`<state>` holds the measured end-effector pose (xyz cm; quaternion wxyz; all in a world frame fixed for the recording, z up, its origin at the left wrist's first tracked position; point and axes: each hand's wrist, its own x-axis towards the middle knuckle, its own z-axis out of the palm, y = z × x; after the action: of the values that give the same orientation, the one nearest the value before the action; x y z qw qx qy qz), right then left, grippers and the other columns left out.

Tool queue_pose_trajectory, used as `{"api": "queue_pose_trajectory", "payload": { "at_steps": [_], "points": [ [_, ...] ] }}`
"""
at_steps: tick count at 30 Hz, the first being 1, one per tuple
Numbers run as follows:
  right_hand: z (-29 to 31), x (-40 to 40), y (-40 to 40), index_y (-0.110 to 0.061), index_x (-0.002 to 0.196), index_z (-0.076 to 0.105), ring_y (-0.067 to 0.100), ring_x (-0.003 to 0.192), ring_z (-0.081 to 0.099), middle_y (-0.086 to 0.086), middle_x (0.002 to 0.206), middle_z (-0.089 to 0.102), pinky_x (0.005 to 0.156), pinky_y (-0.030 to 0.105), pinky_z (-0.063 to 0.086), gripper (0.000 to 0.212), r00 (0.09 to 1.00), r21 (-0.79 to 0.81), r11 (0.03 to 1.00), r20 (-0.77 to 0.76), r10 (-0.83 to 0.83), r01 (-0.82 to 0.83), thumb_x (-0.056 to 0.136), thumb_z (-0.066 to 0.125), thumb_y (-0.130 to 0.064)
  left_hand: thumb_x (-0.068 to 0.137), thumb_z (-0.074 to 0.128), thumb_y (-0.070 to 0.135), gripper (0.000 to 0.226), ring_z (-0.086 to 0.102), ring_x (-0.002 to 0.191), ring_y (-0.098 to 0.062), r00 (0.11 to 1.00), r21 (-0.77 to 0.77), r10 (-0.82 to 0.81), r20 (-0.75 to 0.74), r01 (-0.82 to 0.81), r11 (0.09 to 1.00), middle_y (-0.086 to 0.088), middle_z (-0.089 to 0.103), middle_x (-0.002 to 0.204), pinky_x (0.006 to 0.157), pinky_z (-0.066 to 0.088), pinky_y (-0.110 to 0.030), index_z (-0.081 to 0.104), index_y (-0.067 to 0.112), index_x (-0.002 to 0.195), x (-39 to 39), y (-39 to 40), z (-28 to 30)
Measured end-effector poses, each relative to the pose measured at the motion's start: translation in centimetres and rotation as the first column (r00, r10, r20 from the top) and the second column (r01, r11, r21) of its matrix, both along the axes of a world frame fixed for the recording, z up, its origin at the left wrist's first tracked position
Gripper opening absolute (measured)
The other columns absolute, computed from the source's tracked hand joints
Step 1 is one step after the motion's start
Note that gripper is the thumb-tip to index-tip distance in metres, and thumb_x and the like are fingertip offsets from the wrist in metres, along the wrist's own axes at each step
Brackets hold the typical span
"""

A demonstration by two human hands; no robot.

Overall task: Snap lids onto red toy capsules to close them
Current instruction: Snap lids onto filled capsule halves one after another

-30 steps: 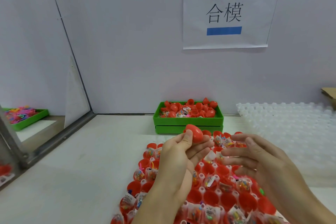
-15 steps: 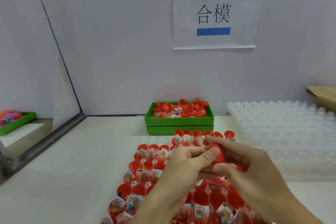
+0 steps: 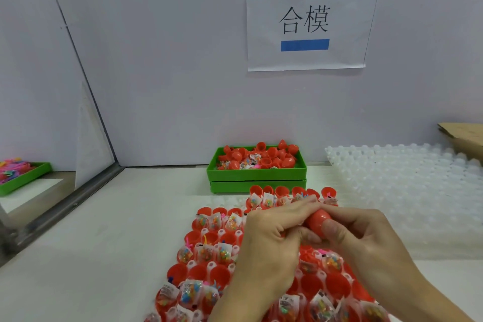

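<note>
Capsules (image 3: 206, 277) fill the tray (image 3: 217, 201) at lower centre, open red halves holding bagged toys. Above them the left hand (image 3: 269, 246) and right hand (image 3: 366, 246) meet, both curled round one red capsule (image 3: 317, 219) at mid-frame, right thumb across its side. To close it well, I'd keep the halves square, squeeze evenly along the axis, and feel for the snap with no bag caught in the seam. Farther up sits a green bin (image 3: 257, 178) of red halves; a clear tray (image 3: 407, 191) lies at right.
</note>
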<state>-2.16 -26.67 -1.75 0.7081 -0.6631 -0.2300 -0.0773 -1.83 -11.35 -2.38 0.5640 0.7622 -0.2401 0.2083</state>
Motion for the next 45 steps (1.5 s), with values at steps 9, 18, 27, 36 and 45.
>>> {"api": "queue_pose_trajectory", "payload": {
  "at_steps": [9, 18, 27, 36, 45],
  "points": [
    [0.0, 0.4, 0.0, -0.007, 0.095, 0.079, 0.036, 0.092, 0.073, 0.025, 0.099, 0.073, 0.072, 0.032, 0.06, 0.071, 0.949, 0.259, 0.953, -0.231, 0.216, -0.154, 0.042, 0.096, -0.05, 0.078, 0.068, 0.004, 0.049, 0.06, 0.112, 0.008, 1.0, 0.064, -0.011, 0.018, 0.01, 0.998, 0.032, 0.067, 0.113, 0.093, 0.05, -0.014, 0.071, 0.031, 0.118, -0.3, 0.2, 1.2],
    [0.8, -0.3, 0.1, 0.015, 0.1, 0.069, 0.048, 0.093, 0.066, 0.046, 0.103, 0.061, 0.081, 0.045, 0.059, 0.054, 0.83, 0.403, 0.886, -0.394, 0.394, -0.229, 0.066, 0.086, -0.023, 0.08, 0.073, 0.028, 0.027, 0.064, 0.104, -0.005, 0.978, 0.036, -0.143, -0.153, 0.151, 0.988, 0.014, 0.066, 0.11, 0.088, 0.057, -0.028, 0.063, 0.033, 0.104, -0.8, 0.5, 1.5],
    [0.5, -0.1, 0.5, -0.005, 0.085, 0.076, 0.034, 0.077, 0.074, 0.023, 0.084, 0.074, 0.062, 0.027, 0.059, 0.033, 0.922, 0.079, 0.996, -0.388, 0.004, 0.029, 0.074, 0.064, -0.034, 0.077, 0.084, 0.028, 0.032, 0.066, 0.091, 0.001, 0.985, 0.111, 0.17, 0.033, -0.173, 0.979, 0.023, 0.066, 0.094, 0.078, 0.053, -0.013, 0.059, 0.039, 0.094, 0.0, 0.8, 0.8],
    [0.7, -0.6, 0.4, -0.035, 0.095, 0.075, 0.015, 0.083, 0.073, 0.002, 0.088, 0.077, 0.078, 0.027, 0.059, 0.023, 0.982, -0.116, 0.987, -0.134, -0.129, 0.114, 0.073, 0.069, -0.036, 0.074, 0.087, 0.02, 0.04, 0.064, 0.096, 0.005, 0.987, 0.162, 0.154, 0.044, -0.159, 0.974, 0.026, 0.066, 0.098, 0.082, 0.052, -0.011, 0.061, 0.043, 0.095, 0.1, 0.7, 0.7],
    [0.5, -0.3, 0.2, -0.035, 0.089, 0.077, 0.014, 0.073, 0.074, 0.002, 0.083, 0.077, 0.064, 0.02, 0.057, 0.019, 0.98, -0.061, 0.983, -0.088, -0.18, 0.175, 0.071, 0.068, -0.033, 0.084, 0.074, 0.034, 0.032, 0.062, 0.101, 0.005, 0.997, 0.176, 0.076, -0.021, -0.071, 0.982, 0.03, 0.064, 0.106, 0.083, 0.056, -0.02, 0.061, 0.049, 0.109, 0.1, 0.8, 0.7]
  ]
}}
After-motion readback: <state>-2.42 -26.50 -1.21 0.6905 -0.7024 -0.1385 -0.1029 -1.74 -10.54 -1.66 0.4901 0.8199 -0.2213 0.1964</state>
